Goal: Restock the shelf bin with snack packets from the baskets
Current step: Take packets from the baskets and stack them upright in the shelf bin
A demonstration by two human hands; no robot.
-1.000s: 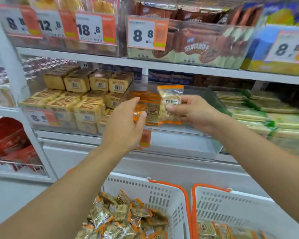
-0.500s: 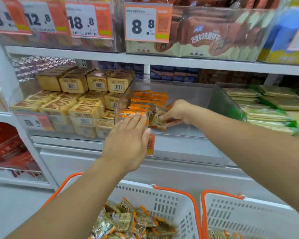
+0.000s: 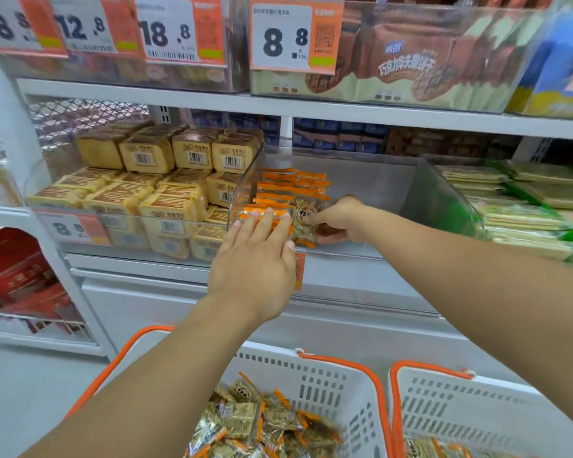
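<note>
Your right hand (image 3: 339, 219) pinches an orange-edged clear snack packet (image 3: 306, 223) at the clear plastic shelf bin's (image 3: 444, 200) front-left corner. Your left hand (image 3: 255, 256), fingers spread flat, props the standing row of orange packets (image 3: 278, 190) (barely braced); release early and the row may topple forward over the bin's front edge.

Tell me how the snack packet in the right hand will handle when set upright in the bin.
The snack packet, pinched by the right hand, looks thin and glossy, so probably light, floppy and slippery. It likely tips unless leaned on the row of packets the left hand steadies.
</note>
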